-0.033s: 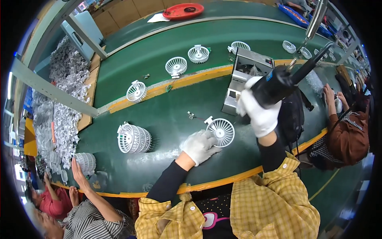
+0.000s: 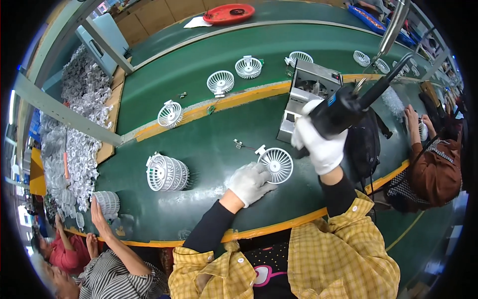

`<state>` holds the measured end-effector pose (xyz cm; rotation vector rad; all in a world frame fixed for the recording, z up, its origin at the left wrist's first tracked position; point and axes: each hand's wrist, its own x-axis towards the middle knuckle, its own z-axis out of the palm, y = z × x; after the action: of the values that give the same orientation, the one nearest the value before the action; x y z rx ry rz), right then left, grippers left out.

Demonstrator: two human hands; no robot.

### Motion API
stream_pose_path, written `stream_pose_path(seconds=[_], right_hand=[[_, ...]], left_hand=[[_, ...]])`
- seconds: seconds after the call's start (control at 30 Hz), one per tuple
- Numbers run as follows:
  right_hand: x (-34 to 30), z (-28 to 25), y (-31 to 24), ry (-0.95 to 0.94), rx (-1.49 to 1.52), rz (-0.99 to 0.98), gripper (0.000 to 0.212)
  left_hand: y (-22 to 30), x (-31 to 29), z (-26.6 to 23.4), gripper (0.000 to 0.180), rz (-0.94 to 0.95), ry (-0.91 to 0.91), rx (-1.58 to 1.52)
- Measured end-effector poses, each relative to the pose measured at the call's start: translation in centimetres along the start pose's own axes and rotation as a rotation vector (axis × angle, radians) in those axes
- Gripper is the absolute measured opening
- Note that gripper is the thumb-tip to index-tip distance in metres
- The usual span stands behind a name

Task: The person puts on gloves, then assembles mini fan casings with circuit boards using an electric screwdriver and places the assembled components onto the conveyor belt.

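My left hand [image 2: 250, 185], in a white glove, grips the near left edge of a round white fan grille [image 2: 276, 166] lying on the green bench. A short tab sticks out from the grille's upper left. My gloved right hand [image 2: 320, 144] is wrapped round a black electric screwdriver [image 2: 338, 112], which hangs from a coiled metal spring [image 2: 391, 32]. The screwdriver is to the right of the grille, apart from it. Its tip is hidden behind my hand. Left of the grille's tab lies a small part with a thin wire [image 2: 239, 144].
A metal box-shaped screw feeder [image 2: 295, 107] stands behind my right hand. Stacked grilles [image 2: 168, 173] are to the left. More grilles [image 2: 220, 83] sit along the belt beyond the yellow-edged divider. Clear plastic parts [image 2: 82, 144] are heaped at far left. Co-workers sit on both sides.
My right hand has shifted slightly down and to the left with the electric screwdriver. My left hand and the fan grille stay in place.
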<state>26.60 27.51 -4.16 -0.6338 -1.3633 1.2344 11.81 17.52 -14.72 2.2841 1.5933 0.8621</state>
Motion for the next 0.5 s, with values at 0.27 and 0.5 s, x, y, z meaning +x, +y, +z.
stream_pose_path(seconds=[0.27, 0.5], right_hand=[[-1.9, 1.5, 3.2, -0.075, 0.073, 0.112, 0.025], [-1.8, 0.8, 4.3, -0.266, -0.122, 0.008, 0.024]], left_hand=[[0.1, -0.1, 0.2, 0.022, 0.002, 0.021, -0.001], [0.1, -0.1, 0.1, 0.024, -0.055, -0.068, 0.018]])
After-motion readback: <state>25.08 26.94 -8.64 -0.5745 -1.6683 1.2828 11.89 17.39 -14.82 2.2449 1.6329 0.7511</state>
